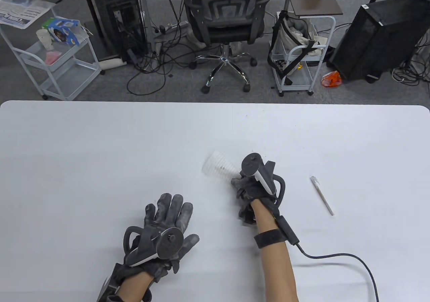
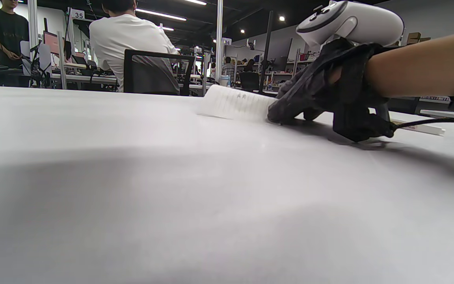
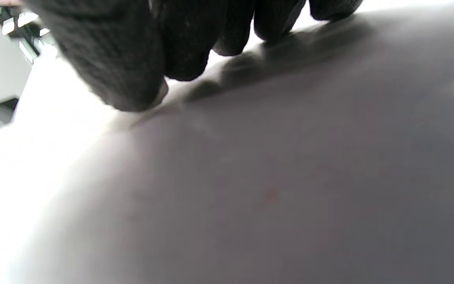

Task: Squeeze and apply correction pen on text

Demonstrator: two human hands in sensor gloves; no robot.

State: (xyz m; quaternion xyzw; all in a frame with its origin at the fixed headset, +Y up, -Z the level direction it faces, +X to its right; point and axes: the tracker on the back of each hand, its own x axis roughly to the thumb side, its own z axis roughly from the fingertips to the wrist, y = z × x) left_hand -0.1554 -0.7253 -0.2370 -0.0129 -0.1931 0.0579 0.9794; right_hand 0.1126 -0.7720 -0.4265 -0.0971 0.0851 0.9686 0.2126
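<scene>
A clear plastic cup [image 1: 218,167] with dark handwriting on its side lies on its side on the white table [image 1: 100,147]. My right hand [image 1: 238,183] grips the cup's narrow end, fingers curled down onto it. The cup [image 2: 237,105] and that hand [image 2: 290,112] also show in the left wrist view. The white correction pen [image 1: 321,195] lies on the table to the right of my right hand, untouched; it also shows in the left wrist view [image 2: 422,128]. My left hand [image 1: 169,214] rests flat on the table, fingers spread and empty. The right wrist view shows only blurred gloved fingers [image 3: 132,59] above the table.
A black cable [image 1: 336,256] runs from my right wrist across the table towards the front right corner. Beyond the table's far edge stand an office chair [image 1: 225,23], wire carts and computer towers on the floor.
</scene>
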